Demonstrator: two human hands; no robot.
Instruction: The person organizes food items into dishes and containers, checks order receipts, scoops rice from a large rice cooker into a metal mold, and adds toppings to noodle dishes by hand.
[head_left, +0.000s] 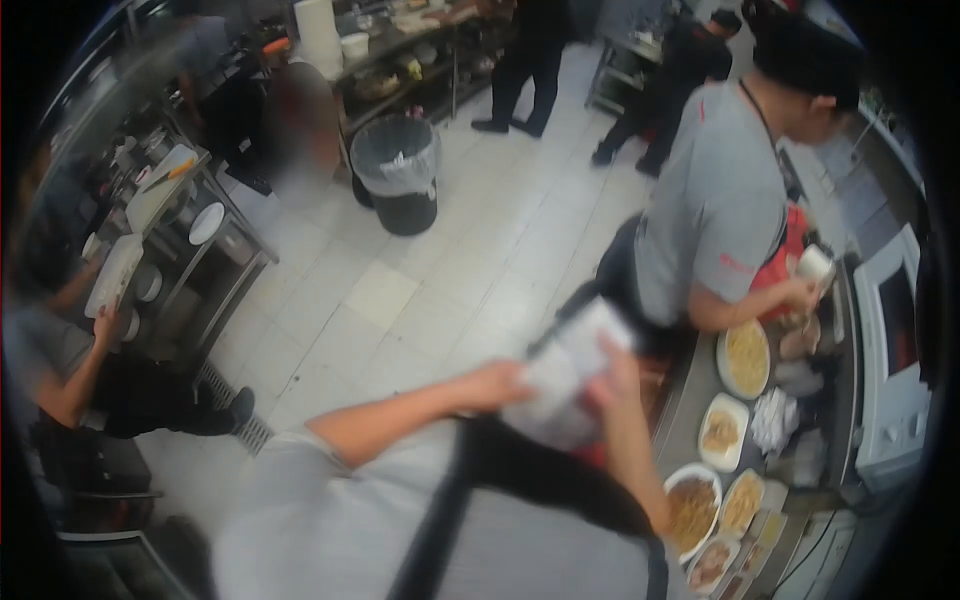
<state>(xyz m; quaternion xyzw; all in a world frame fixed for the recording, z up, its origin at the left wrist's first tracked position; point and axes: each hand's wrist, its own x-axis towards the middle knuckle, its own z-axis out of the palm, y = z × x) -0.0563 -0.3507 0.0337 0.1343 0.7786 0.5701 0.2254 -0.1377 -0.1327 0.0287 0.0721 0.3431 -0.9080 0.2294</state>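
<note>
In front of my body, a white, folded, cloth-like item (553, 382) is smeared by motion, so its exact kind does not show. My left hand (497, 385) is closed on its left side. On the other side, my right hand (614, 372) grips it too, fingers blurred. To the right of my right hand, dishes of food stand on a steel counter (690, 437): a white oval bowl of brown food (693, 512), a square white dish (722, 432) and a bowl of yellowish food (744, 358).
A co-worker in a grey shirt (715, 190) stands at the counter holding a small white container (815, 263). Another person (50, 350) at left holds a white tray (115, 275). A lined bin (405, 205) stands on the tiled floor (380, 295). A white microwave (890, 350) is at right.
</note>
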